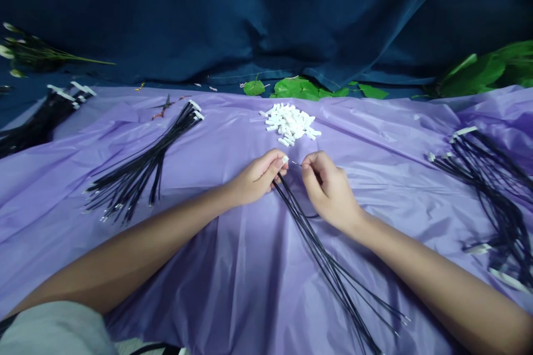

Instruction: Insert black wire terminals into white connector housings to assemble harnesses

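My left hand pinches a small white connector housing at the centre. From beneath it, several black wires with bare metal terminals on their free ends run down to the lower right. Just to the right, my right hand is closed on one black wire between thumb and forefinger. That wire's metal terminal points left at the housing, with a small gap between them. Behind the hands lies a pile of loose white connector housings.
A bundle of black wires with white connectors lies at left, near orange-handled scissors. More bundles rest at far left and right. Purple sheeting covers the surface. Green leaves lie along the dark blue cloth.
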Motion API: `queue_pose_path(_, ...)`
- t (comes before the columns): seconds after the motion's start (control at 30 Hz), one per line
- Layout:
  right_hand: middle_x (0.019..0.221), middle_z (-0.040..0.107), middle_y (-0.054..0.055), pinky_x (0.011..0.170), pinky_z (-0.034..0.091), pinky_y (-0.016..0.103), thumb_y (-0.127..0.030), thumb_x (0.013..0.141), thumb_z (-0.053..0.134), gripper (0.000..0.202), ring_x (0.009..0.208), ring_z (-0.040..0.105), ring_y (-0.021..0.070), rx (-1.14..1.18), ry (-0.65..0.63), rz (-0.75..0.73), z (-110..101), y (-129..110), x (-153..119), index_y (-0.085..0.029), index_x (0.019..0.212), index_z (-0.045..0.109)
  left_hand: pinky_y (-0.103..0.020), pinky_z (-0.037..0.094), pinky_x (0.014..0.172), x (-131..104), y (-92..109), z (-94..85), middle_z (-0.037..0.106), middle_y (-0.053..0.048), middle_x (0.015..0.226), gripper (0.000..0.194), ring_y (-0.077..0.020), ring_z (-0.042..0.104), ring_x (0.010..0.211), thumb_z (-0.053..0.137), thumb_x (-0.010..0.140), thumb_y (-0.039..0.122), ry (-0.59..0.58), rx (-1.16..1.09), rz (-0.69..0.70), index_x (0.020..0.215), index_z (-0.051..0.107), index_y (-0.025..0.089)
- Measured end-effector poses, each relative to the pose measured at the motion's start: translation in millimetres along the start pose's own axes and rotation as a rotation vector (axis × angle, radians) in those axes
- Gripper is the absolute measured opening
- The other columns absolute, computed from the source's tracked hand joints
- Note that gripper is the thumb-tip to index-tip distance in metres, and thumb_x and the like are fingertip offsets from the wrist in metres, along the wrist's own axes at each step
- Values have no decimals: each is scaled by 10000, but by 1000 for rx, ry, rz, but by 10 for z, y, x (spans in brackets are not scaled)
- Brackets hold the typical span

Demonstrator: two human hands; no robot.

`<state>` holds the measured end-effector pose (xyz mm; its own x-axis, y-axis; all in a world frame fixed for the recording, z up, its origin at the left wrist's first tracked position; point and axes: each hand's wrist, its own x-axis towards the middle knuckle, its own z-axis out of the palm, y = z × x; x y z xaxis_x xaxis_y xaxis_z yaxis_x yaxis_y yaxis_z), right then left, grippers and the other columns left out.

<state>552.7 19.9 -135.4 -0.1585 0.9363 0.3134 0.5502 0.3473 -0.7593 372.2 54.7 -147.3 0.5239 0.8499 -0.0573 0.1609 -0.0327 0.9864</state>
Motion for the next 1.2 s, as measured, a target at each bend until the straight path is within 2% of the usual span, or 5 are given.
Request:
queue_pose_path(0.2, 658, 482, -32, 543, 349, 216, -321, 938, 445, 138, 541, 431, 90, 57, -23, 35, 0, -38, 6, -195, 907, 490, -135, 373, 452, -4, -6, 10, 458, 13, 764, 345, -54, 434, 571, 361, 916, 514, -12, -32, 7, 935, 468, 186)
queue_pose_path(0.37, 629, 474, -39, 528, 335, 220, -309, 937, 449, 126, 508, 405, 87, 20, 1, -19, 14, -46, -8, -194, 921, 498, -135, 368, 458, -14, 7, 18, 464, 9, 762, 352, -56, 436, 577, 368, 910, 522, -15, -30, 7, 921, 464, 184)
queue_pose_path(0.57, 618, 463, -42, 518, 329, 218, -295, 940, 444, 128, 504, 404, 82, 64, -15, 12, 24, -62, -7, -190, 894, 502, -133, 360, 455, -15, -1, 21, 460, 11, 762, 343, -53, 430, 574, 367, 912, 516, -26, -43, 19, 917, 463, 187)
queue_pose_path(0.87, 609, 475, -44, 501, 324, 206, -280, 929, 472, 103, 481, 399, 72, -4, 15, -54, 48, -31, -33, -183, 928, 510, -131, 353, 451, -17, -3, 16, 454, 11, 755, 349, -54, 434, 576, 366, 911, 523, -36, -51, 8, 919, 466, 188)
queue_pose_path(1.2, 730, 635, 5, 500, 389, 195, -257, 942, 439, 97, 524, 565, 93, -239, 107, -220, 99, 24, -39, -179, 986, 476, -136, 350, 452, -6, -41, 10, 451, 12, 752, 348, -52, 413, 563, 363, 915, 518, -71, -80, 44, 934, 452, 182)
